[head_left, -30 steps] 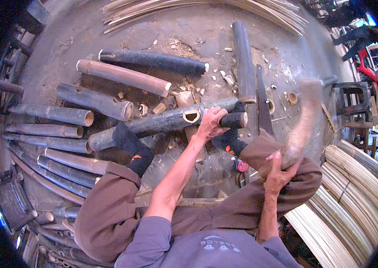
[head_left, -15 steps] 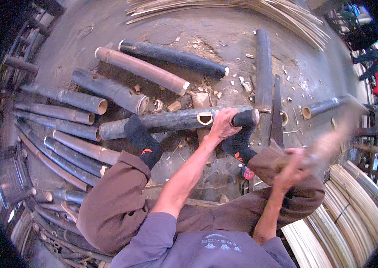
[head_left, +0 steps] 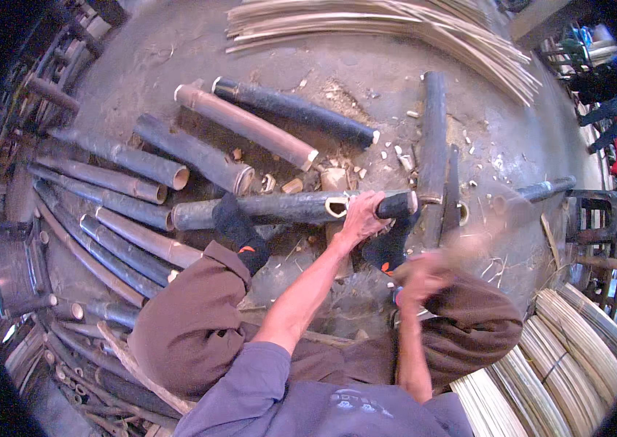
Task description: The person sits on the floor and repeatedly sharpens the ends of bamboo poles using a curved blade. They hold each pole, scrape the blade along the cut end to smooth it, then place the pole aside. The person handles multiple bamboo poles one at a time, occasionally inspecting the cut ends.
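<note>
A dark bamboo pole (head_left: 286, 210) lies crosswise before me, with a pale-edged hole (head_left: 336, 207) cut in its upper side. Just right of this hole, my left hand (head_left: 363, 221) is closed around a thick black-handled tool, like a chisel (head_left: 396, 205). Its pale butt end points right; I cannot make out its blade. My right hand (head_left: 425, 278) grips a pale wooden mallet (head_left: 483, 231), badly smeared by motion, right of the pole's end. My black-socked feet (head_left: 237, 231) are against the pole, one left of the hole and one under my left hand.
Loose bamboo poles (head_left: 246, 124) lie beyond, and more are bunched at the left (head_left: 137, 251). A saw-like dark blade (head_left: 453, 175) rests beside an upright-lying pole (head_left: 432, 135). Wood chips litter the floor. Bundled strips (head_left: 571, 349) sit at right; long strips (head_left: 366, 22) lie far off.
My right hand and the mallet have swung left and inward, toward the tool's butt end. My left hand keeps its grip beside the hole. The whole view has shifted slightly.
</note>
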Tool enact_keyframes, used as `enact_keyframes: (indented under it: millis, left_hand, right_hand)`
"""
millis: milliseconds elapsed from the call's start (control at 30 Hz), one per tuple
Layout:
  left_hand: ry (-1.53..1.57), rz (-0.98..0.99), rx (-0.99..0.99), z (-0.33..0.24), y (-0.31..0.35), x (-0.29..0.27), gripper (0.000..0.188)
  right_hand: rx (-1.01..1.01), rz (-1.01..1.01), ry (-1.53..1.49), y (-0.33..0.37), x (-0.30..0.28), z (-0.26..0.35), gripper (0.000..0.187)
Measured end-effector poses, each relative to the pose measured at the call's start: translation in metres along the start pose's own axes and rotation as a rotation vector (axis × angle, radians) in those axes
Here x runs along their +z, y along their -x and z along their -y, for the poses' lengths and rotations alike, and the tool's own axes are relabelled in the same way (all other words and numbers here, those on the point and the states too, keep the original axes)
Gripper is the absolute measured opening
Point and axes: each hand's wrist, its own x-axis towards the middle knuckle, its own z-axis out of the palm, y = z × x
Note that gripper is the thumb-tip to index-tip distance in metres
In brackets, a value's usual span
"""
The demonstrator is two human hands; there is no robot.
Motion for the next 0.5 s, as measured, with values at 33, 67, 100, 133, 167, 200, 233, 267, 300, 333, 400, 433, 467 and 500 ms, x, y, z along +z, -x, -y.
enact_keyframes:
  millis: [33,67,100,133,167,200,233,267,300,333,400,433,467,500]
  left_hand:
    - [0.006,0.001,0.02,0.011,0.005,0.0,0.042]
    - [0.002,0.004,0.01,0.027,0.017,-0.008,0.044]
    - [-0.03,0.058,-0.067,0.024,0.021,-0.015,0.045]
    - [0.145,-0.095,-0.181,0.018,0.012,-0.021,0.043]
    - [0.337,-0.23,-0.295,0.004,0.006,-0.018,0.041]
    - [0.528,-0.36,-0.41,-0.01,-0.002,-0.019,0.039]
    - [0.8,-0.317,-0.533,-0.045,-0.013,-0.033,0.031]
    - [0.937,-0.492,-0.408,-0.057,-0.017,-0.05,0.025]
    - [1.078,-0.471,-0.417,-0.063,-0.018,-0.073,0.026]
    - [0.923,-0.413,-0.54,-0.067,-0.02,-0.097,0.029]
    - [0.823,-0.306,-0.624,-0.067,-0.018,-0.143,0.037]
    - [0.839,-0.346,-0.471,-0.047,-0.005,-0.155,0.046]
    - [0.999,-0.385,-0.386,-0.018,0.017,-0.159,0.053]
    - [0.851,-0.423,-0.481,-0.001,0.037,-0.155,0.052]
  right_hand:
    - [-0.156,0.085,0.181,0.013,0.013,-0.02,0.063]
    - [0.151,0.52,0.097,0.028,0.007,0.023,0.065]
    - [0.351,0.586,0.026,0.025,-0.006,0.065,0.069]
    - [0.535,0.653,-0.058,0.018,-0.012,0.093,0.073]
    - [0.386,0.575,-0.089,0.016,-0.013,0.07,0.075]
    - [0.236,0.501,-0.108,0.016,-0.013,0.047,0.078]
    - [0.295,0.467,-0.195,0.007,-0.022,0.063,0.079]
    - [0.348,0.464,-0.297,0.014,-0.027,0.082,0.081]
    - [0.346,0.433,-0.304,0.017,-0.028,0.086,0.083]
    - [0.185,0.43,-0.213,0.023,-0.03,0.08,0.078]
    - [-0.073,0.475,-0.095,0.034,-0.029,0.08,0.071]
    - [-0.174,0.542,-0.089,0.044,-0.026,0.092,0.07]
    - [-0.208,0.67,-0.156,0.059,-0.023,0.115,0.074]
    - [-0.234,0.783,-0.144,0.075,-0.017,0.115,0.075]
